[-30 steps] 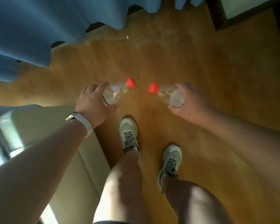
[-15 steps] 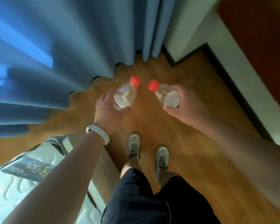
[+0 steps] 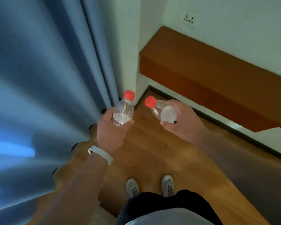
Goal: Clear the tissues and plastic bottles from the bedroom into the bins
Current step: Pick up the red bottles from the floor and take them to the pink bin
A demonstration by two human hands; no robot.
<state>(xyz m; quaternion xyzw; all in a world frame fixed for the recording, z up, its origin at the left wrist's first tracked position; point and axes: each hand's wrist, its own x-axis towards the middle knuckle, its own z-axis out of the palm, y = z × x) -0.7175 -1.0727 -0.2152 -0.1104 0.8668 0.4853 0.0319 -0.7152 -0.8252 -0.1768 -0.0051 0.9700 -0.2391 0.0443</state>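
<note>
I hold two clear plastic bottles with red caps, one in each hand, above the wooden floor. My left hand (image 3: 111, 130) grips the lower part of the left bottle (image 3: 124, 108), whose cap points up and away from me. My right hand (image 3: 182, 121) grips the base end of the right bottle (image 3: 159, 108), which is tilted with its cap toward the left bottle. The two caps are close together but apart. No tissues and no bins are in view.
Blue curtains (image 3: 47, 86) hang along the left. A white wall corner (image 3: 128, 46) stands ahead. A wooden shelf (image 3: 209, 67) is fixed to the right wall under a socket (image 3: 188, 18). My shoes (image 3: 150, 186) stand on the wooden floor (image 3: 161, 151).
The view has risen from the floor toward the wall corner and shelf; the bed at lower left has left the view. Both hands keep their bottles and have lifted slightly.
</note>
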